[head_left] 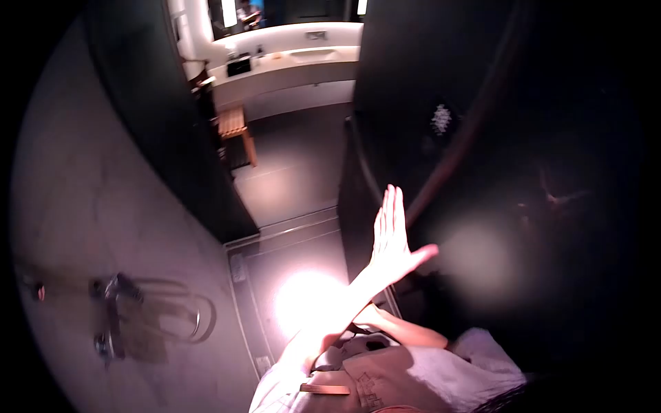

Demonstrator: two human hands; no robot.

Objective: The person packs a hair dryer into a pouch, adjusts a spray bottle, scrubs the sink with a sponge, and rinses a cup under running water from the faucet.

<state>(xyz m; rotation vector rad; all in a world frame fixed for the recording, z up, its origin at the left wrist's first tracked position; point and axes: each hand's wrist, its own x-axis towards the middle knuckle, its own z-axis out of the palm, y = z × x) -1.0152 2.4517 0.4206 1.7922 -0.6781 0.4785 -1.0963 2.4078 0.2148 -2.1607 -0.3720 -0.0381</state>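
My left hand (394,241) reaches forward in the middle of the view, brightly lit. Its fingers are stretched out and its thumb points to the right, with nothing held. It is beside the edge of a dark glossy panel (475,255); whether it touches the panel I cannot tell. Close to my body, my right hand (368,317) is bent inward near the waist, partly behind my left forearm. Its fingers are hidden. Below both arms shows a light top (406,378) with dark marks on it.
A shower mixer (117,296) with a looped hose is on the left wall. Ahead, a doorway sill (296,225) crosses the floor between dark panels. Beyond it are a wooden stool (233,122), a curved white counter (286,62) and a mirror (296,12).
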